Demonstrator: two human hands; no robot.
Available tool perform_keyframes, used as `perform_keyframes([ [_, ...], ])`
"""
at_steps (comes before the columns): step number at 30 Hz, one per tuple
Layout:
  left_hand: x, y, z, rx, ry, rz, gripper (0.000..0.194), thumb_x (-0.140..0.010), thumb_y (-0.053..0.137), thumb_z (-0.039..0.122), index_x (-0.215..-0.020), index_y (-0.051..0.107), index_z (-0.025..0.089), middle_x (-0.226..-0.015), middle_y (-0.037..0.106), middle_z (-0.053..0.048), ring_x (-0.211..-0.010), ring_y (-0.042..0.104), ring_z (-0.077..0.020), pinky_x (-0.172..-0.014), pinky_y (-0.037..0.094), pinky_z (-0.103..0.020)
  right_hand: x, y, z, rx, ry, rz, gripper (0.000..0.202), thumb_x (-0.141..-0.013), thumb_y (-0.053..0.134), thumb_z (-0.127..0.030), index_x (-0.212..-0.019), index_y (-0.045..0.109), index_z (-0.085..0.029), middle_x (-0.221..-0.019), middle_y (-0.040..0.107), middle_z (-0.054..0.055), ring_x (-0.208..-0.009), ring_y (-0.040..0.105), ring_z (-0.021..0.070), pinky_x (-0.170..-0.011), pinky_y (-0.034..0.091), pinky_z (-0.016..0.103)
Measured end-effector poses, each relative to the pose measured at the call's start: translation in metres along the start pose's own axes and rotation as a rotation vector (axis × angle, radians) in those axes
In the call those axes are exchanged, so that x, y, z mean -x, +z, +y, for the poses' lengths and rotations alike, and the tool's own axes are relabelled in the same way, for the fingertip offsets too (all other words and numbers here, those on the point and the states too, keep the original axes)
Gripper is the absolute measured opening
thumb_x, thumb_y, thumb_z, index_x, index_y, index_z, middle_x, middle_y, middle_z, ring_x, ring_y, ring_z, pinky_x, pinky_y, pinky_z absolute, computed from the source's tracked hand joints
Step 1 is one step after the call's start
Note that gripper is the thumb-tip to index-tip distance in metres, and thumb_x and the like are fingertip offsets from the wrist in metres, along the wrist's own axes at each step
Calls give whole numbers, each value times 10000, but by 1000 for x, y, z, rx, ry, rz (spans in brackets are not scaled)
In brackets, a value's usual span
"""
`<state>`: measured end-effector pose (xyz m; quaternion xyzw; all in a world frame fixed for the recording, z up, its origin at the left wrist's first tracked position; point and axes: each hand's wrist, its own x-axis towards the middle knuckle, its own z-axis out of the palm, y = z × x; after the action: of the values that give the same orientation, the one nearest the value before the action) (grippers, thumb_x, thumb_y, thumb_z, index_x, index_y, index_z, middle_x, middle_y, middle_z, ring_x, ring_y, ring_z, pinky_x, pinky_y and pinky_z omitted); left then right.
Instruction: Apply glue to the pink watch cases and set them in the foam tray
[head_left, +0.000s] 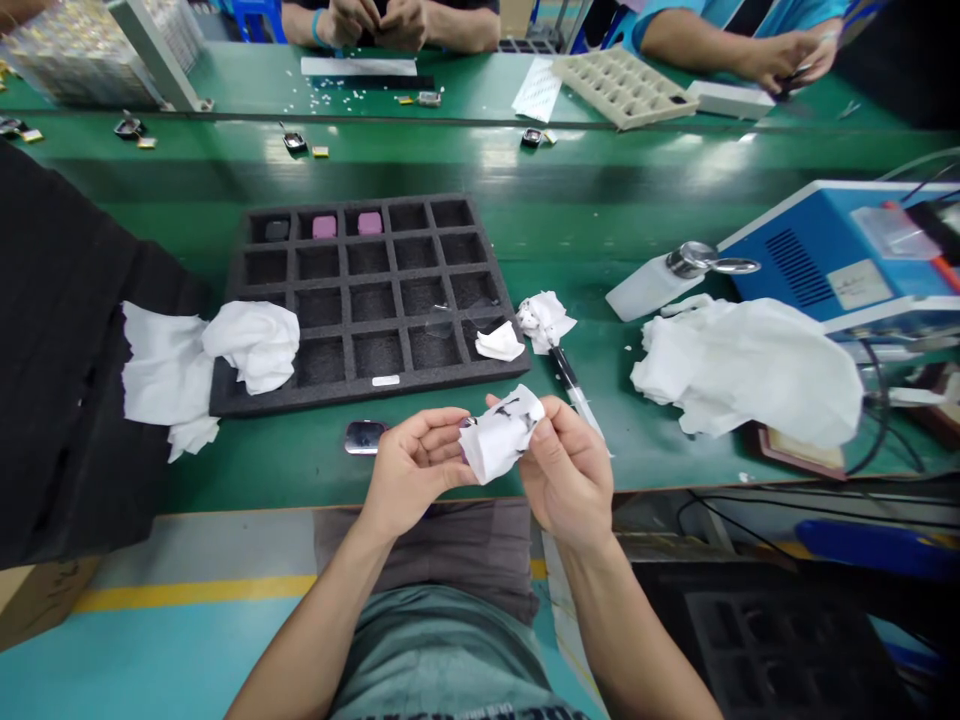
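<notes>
White cloth [499, 435] with black smudges, held between two bare hands.
Right hand's [566, 465] fingers pinch its edge; left hand's [420, 465] curl, bunched, at its other side. Beyond sits a black foam tray [375, 300], two pink pieces [346, 225] in its far row.

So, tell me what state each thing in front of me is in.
Wipe in both hands: folded over, smudged black.
Foam tray: partly filled, one dark piece and two pink pieces in its far row.
Big white cloth at right: crumpled.
White bottle: metal top fitted.
Blue machine: can't tell if on.
</notes>
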<state>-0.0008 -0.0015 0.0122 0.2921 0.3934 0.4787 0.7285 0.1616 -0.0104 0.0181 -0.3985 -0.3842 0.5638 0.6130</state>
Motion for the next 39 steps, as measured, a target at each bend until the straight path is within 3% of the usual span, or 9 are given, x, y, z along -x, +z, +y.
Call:
perform_keyframes([
  [11, 4, -6, -3, -41, 122, -72, 628, -620, 972, 192, -1140, 622, 238, -1377, 727, -136, -1190, 742, -295, -868, 640, -329, -2, -36, -17, 193, 7, 265, 241, -937, 672, -464, -898, 599, -237, -710, 581, -5, -594, 550, 146, -543, 483, 279],
  [16, 2, -4, -1, -69, 102, -78, 625, -626, 959, 172, -1145, 617, 229, -1386, 721, -130, -1040, 787, -237, -816, 642, -295, -14, -57, -41, 274, 25, 379, 213, -892, 698, -446, -944, 621, -254, -720, 611, 1, -567, 568, 155, -498, 469, 289],
  [19, -2, 2, 0, -161, 74, -78, 579, -652, 932, 154, -1135, 619, 216, -1294, 762, -99, -922, 788, -181, -792, 628, -270, -35, -76, -64, 374, 20, 338, 230, -875, 697, -445, -998, 635, -260, -757, 683, 27, -635, 660, 205, -529, 525, 327],
  [25, -11, 17, -2, -800, 197, -70, 445, -785, 803, 120, -1193, 664, 232, -1128, 778, -71, -966, 737, -218, -825, 577, -338, -74, -121, -82, 739, 9, 284, 323, -908, 594, -493, -1002, 679, -196, -766, 738, 55, -636, 689, 208, -601, 571, 358],
  [28, -16, 21, -1, -1206, 359, -44, 433, -827, 786, 139, -1236, 683, 235, -1151, 744, -96, -1092, 680, -292, -934, 545, -440, -72, -139, -72, 995, 44, 343, 299, -873, 659, -418, -959, 729, -140, -676, 735, 79, -650, 704, 245, -674, 588, 408],
  [30, -18, 22, 0, -1372, 450, -62, 403, -859, 776, 188, -1249, 679, 217, -1182, 731, -113, -1120, 639, -323, -977, 525, -489, -63, -147, -68, 1075, 12, 418, 284, -857, 683, -340, -1034, 739, -125, -797, 788, 128, -806, 753, 290, -826, 591, 468],
  [32, -18, 23, 2, -1476, 497, -77, 430, -867, 778, 223, -1280, 661, 200, -1229, 719, -125, -1129, 616, -342, -983, 521, -512, -50, -148, -71, 1133, -37, 488, 327, -888, 643, -318, -1148, 722, -135, -957, 812, 159, -936, 768, 306, -910, 575, 494],
  [36, 5, 14, 9, -1507, 513, -24, 648, -851, 807, 253, -1441, 539, 217, -1269, 700, -122, -1146, 635, -333, -972, 535, -494, -23, -131, -77, 1097, -138, 499, 368, -938, 615, -420, -1193, 712, -172, -1032, 812, 150, -904, 784, 282, -787, 613, 431],
  [39, 37, -11, 21, -1467, 599, 70, 471, -922, 741, 286, -1368, 593, 251, -1231, 725, -97, -1135, 668, -293, -972, 534, -444, -4, -104, -71, 1007, -153, 442, 366, -927, 659, -474, -1151, 731, -194, -962, 811, 120, -781, 770, 241, -681, 612, 375],
])
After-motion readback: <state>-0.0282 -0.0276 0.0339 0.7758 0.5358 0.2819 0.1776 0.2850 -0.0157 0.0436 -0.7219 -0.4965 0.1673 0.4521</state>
